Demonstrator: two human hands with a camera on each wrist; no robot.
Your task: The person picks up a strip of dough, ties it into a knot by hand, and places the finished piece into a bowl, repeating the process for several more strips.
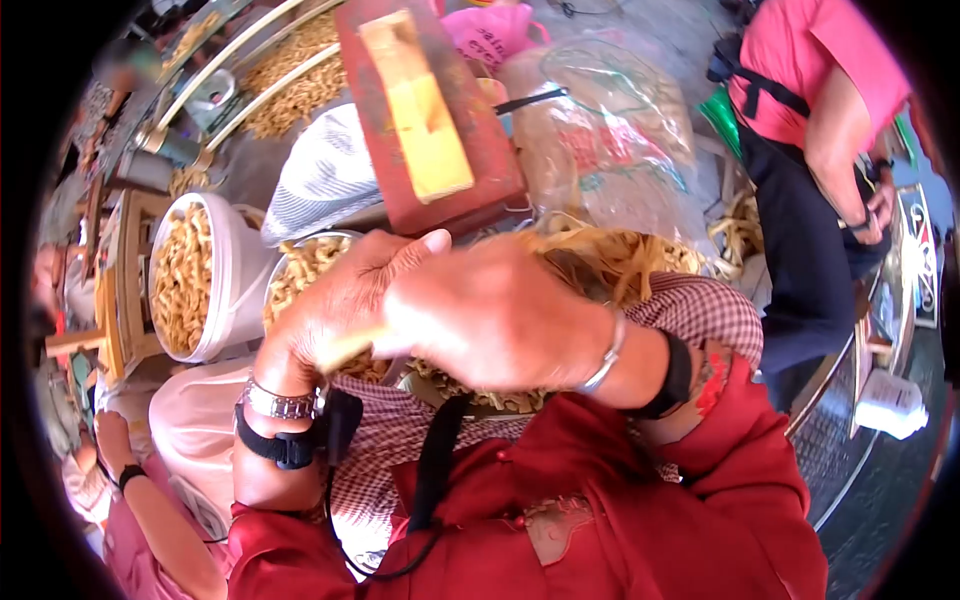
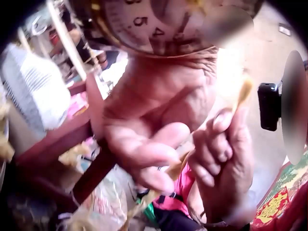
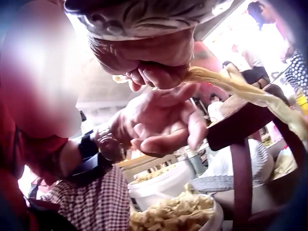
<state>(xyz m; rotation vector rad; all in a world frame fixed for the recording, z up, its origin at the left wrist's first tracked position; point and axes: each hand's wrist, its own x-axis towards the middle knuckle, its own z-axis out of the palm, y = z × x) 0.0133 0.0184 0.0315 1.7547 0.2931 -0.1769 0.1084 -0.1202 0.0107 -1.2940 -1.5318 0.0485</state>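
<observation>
My right hand (image 1: 490, 315), blurred in the head view, has its fingers curled round a long, pale yellow, soft-looking strip (image 3: 236, 86). One short end of the strip (image 2: 246, 91) sticks out past the thumb side in the left wrist view; the long part trails off to the right in the right wrist view. Just beneath the right hand, my left hand (image 3: 161, 118) faces up with loosely bent fingers and grips nothing. More loose strips (image 1: 640, 255) lie in a heap beyond my hands. A red-brown wooden stand (image 1: 490, 165) is just ahead, with a yellow block (image 1: 430, 130) on top.
At left, a white bucket (image 1: 235, 290) holds twisted pale pieces, and a second full tub (image 3: 216, 216) sits nearer. Behind the stand are a striped sack (image 1: 325, 175) and a clear plastic bag (image 1: 610, 130). People sit close by on both sides, one in a pink top (image 1: 790, 60).
</observation>
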